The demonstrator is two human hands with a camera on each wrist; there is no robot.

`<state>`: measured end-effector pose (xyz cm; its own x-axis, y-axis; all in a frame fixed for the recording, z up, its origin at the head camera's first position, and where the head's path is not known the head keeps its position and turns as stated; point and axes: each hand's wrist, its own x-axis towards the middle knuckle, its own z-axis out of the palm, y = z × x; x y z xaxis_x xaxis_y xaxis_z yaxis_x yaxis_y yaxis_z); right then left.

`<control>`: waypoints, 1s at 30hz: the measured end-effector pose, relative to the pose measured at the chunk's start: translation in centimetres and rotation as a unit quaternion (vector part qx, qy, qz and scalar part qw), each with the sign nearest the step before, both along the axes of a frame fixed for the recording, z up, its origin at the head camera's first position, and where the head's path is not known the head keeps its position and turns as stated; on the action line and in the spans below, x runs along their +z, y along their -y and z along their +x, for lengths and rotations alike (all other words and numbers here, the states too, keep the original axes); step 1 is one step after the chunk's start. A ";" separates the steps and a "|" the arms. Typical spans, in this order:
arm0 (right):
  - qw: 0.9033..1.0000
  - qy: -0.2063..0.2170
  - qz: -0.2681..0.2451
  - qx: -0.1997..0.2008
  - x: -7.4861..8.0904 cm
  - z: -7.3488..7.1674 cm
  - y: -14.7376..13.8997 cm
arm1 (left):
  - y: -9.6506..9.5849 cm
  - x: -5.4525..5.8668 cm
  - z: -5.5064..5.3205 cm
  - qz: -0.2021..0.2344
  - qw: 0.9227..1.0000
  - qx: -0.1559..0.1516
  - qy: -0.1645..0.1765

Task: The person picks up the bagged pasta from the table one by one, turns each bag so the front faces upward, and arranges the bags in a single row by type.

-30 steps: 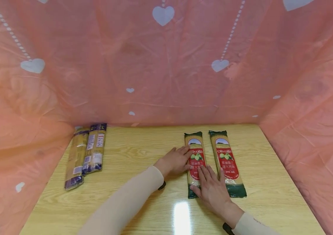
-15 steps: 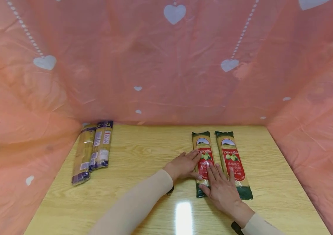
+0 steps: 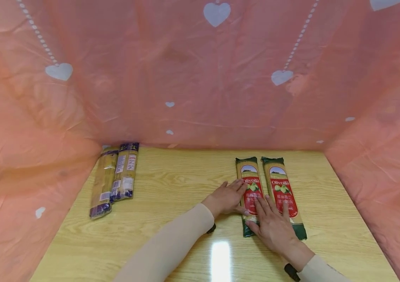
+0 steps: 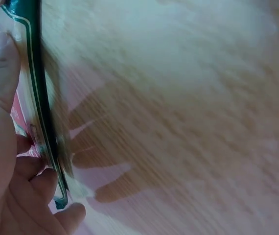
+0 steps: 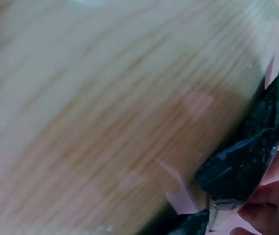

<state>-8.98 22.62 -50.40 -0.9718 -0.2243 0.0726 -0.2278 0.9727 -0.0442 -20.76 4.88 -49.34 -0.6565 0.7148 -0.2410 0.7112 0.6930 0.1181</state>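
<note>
Two spaghetti packs with green ends and red labels lie side by side at the right, a narrow gap between their upper ends. Against the left edge of the nearer-to-middle pack (image 3: pixel 248 169) rests my left hand (image 3: pixel 225 199), its fingers extended over the label. My right hand (image 3: pixel 275 228) lies on the lower part of that same pack, fingers spread, partly covering the right pack (image 3: pixel 280 185). In the left wrist view, fingers line the pack's green edge (image 4: pixel 44 105). The right wrist view has a crumpled green pack end (image 5: pixel 247 152) beside the fingers.
Two more pasta packs with purple ends, the left one (image 3: pixel 102 184) and its neighbour (image 3: pixel 126 170), lie at the table's far left. Pink sheeting (image 3: pixel 200 90) with white hearts encloses the wooden table (image 3: pixel 171 184) at the back and sides.
Both hands have slid the left of the two green-ended packs slightly right, narrowing the gap to its neighbour. The whole head view has also shifted, so everything appears further right.
</note>
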 end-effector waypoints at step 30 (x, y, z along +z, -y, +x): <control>0.998 -0.050 0.023 -0.001 -0.8 -1.1 0.4 | 26.6 3.0 -5.9 0.082 0.955 0.282 -0.053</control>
